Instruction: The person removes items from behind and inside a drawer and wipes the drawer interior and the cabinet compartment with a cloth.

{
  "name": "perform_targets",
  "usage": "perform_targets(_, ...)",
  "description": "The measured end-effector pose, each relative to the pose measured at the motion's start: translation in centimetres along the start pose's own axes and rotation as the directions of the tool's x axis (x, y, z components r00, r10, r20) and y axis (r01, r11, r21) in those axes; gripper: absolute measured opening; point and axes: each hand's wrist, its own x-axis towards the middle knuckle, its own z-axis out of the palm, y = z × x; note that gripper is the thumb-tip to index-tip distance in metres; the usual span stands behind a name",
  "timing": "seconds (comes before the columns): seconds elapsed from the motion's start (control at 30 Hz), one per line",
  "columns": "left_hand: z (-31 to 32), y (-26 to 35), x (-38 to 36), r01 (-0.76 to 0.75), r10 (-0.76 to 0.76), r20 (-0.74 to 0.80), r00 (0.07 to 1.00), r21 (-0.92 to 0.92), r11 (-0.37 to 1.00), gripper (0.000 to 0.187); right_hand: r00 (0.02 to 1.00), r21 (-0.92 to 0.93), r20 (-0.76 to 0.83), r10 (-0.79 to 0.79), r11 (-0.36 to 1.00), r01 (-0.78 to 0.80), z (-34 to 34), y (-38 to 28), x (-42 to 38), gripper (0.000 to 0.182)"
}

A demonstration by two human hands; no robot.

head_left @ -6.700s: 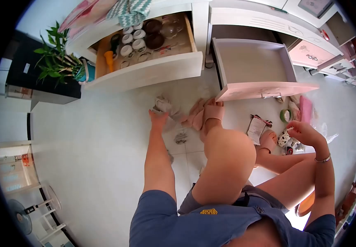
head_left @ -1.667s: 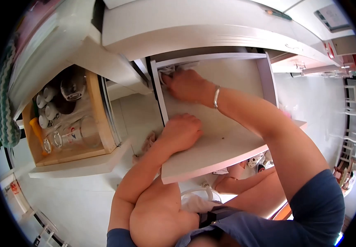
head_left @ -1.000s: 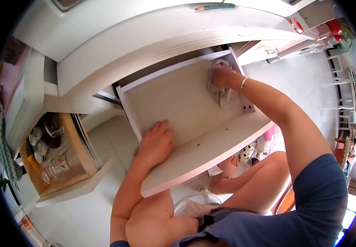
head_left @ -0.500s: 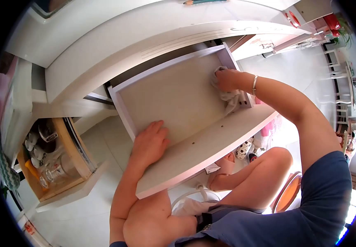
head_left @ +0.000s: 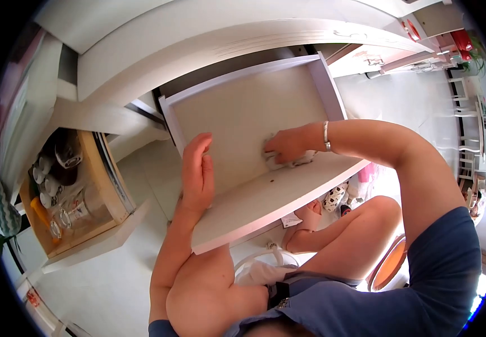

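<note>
A pulled-out drawer [head_left: 237,126] with a pale bottom and white sides lies in front of me. Inside it, my right hand [head_left: 292,145] is closed on a crumpled light grey cloth [head_left: 281,162], pressed against the drawer bottom close to the front panel [head_left: 288,194]. Part of the cloth is hidden under the fingers. At the drawer's left front corner, my left hand [head_left: 198,177] is raised edge-on over the side wall, holding nothing, its fingers stretched out and held together.
To the left, another open drawer [head_left: 116,216] with a wooden frame holds glass jars [head_left: 80,213] and an orange-handled item [head_left: 39,210]. The white cabinet [head_left: 159,62] rises behind. My legs are below the front panel, near a round orange-topped stool [head_left: 389,264].
My right hand and the cloth have moved from the drawer's right side leftward and toward the front panel. My left hand has lifted from the bottom and turned edge-on.
</note>
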Motion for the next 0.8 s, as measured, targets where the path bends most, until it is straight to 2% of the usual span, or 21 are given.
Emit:
perform_targets(0.07, 0.0, 0.0, 0.0, 0.007, -0.007, -0.012, 1.000, -0.012, 1.000, 0.029, 0.982, 0.086, -0.130, -0.140, 0.985, 0.152, 0.0, -2.0, 2.2, 0.036)
perform_targets(0.17, -0.2, 0.0, 0.0, 0.010, -0.011, -0.015, 1.000, -0.011, 1.000, 0.031, 0.974, 0.167, -0.201, -0.103, 0.976, 0.137, -0.7, -6.3, 5.5, 0.034)
perform_targets(0.23, -0.2, -0.2, 0.0, 0.012, -0.012, 0.005, 1.000, 0.004, 1.000, 0.033, 0.830, -0.170, -0.384, -0.405, 0.914, 0.368, -0.2, -7.8, 7.8, 0.030)
perform_targets(0.27, -0.2, -0.4, 0.1, -0.001, 0.001, 0.004, 1.000, -0.010, 1.000, 0.032, 0.829, -0.165, -0.385, -0.406, 0.914, 0.372, 0.7, -7.9, 7.9, 0.030)
perform_targets(0.33, -0.2, -0.3, 0.1, -0.011, 0.010, -0.002, 1.000, -0.024, 1.000, 0.032, 0.846, -0.348, -0.235, -0.480, 0.854, 0.388, 1.7, -8.6, 6.1, 0.029)
perform_targets(0.37, -0.3, -0.3, 0.2, -0.015, 0.015, 0.014, 1.000, -0.005, 1.000, 0.032, 0.845, -0.349, -0.232, -0.482, 0.852, 0.390, 1.4, -8.3, 5.7, 0.029)
perform_targets(0.43, -0.2, -0.2, 0.4, -0.016, 0.016, 0.024, 1.000, 0.018, 1.000, 0.032, 0.910, -0.327, -0.031, -0.413, 0.865, 0.381, 0.3, -6.8, 4.9, 0.029)
perform_targets(0.5, -0.5, -0.2, 0.2, -0.023, 0.024, 0.021, 1.000, -0.025, 0.999, 0.032, 0.989, -0.194, 0.088, -0.121, 0.971, 0.136, -0.9, -4.2, 2.7, 0.031)
perform_targets(0.53, -0.6, -0.2, 0.1, -0.021, 0.022, 0.016, 1.000, -0.020, 1.000, 0.032, 0.962, -0.362, 0.198, 0.187, 0.926, -0.105, -1.9, -3.1, 1.1, 0.033)
perform_targets(0.57, -0.6, -0.3, -0.1, 0.015, -0.016, -0.009, 1.000, -0.122, 0.992, 0.032, 0.960, -0.454, 0.225, 0.164, 0.890, -0.046, -1.4, 0.2, 0.0, 0.034)
perform_targets(0.6, -0.6, -0.5, -0.2, 0.042, -0.051, -0.035, 0.998, -0.225, 0.973, 0.033, 0.954, -0.526, 0.183, 0.239, 0.843, -0.111, -0.3, 3.4, -1.7, 0.034)
perform_targets(0.63, -0.8, -0.7, -0.5, 0.033, -0.046, -0.051, 0.998, -0.223, 0.974, 0.033, 0.941, -0.599, 0.133, 0.310, 0.782, -0.173, -0.2, 5.3, -2.6, 0.035)
perform_targets(0.67, -0.8, -0.8, -1.1, 0.082, -0.124, -0.168, 0.978, -0.236, 0.968, 0.032, 0.941, -0.616, 0.131, 0.312, 0.769, -0.170, -1.3, 5.3, -2.6, 0.035)
perform_targets(0.7, -0.8, -0.8, -1.6, 0.135, -0.206, -0.270, 0.940, -0.259, 0.956, 0.031, 0.952, -0.445, 0.091, 0.294, 0.867, -0.225, -2.1, 4.9, -2.7, 0.034)
perform_targets(0.73, -0.8, -0.8, -1.7, 0.141, -0.212, -0.268, 0.940, -0.261, 0.955, 0.031, 0.958, -0.244, 0.051, 0.282, 0.934, -0.262, -2.8, 3.8, -3.0, 0.033)
perform_targets(0.8, -1.2, -0.7, -1.6, 0.194, -0.279, -0.420, 0.864, -0.235, 0.952, 0.030, 0.939, 0.006, -0.235, 0.252, 0.966, -0.257, -4.8, 0.6, -1.6, 0.031)
